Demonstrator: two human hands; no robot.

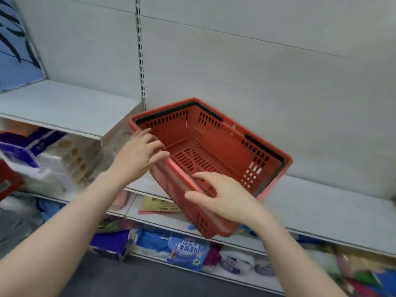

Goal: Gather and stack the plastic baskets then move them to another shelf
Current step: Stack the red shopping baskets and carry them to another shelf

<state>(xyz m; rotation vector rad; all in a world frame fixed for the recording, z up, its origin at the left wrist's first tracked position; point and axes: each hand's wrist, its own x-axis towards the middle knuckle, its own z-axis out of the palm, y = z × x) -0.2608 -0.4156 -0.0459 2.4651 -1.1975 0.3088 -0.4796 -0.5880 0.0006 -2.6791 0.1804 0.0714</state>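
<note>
A red plastic basket (216,144) with black handles folded along its rim sits tilted on the white shelf (321,211), its near corner hanging past the shelf's front edge. It looks like more than one basket nested together, judging by the doubled rim. My left hand (139,155) rests on the near left rim with fingers spread and curled over the edge. My right hand (222,198) lies against the near right rim, thumb outside and fingers reaching over the top. Neither hand clearly closes around the rim.
A slotted metal upright (140,50) splits the grey back wall. A higher white shelf (64,103) is at left with a blue patterned cushion (15,46). Lower shelves hold packaged goods (186,251) and wrapped tissue packs (49,161). Dark floor lies below.
</note>
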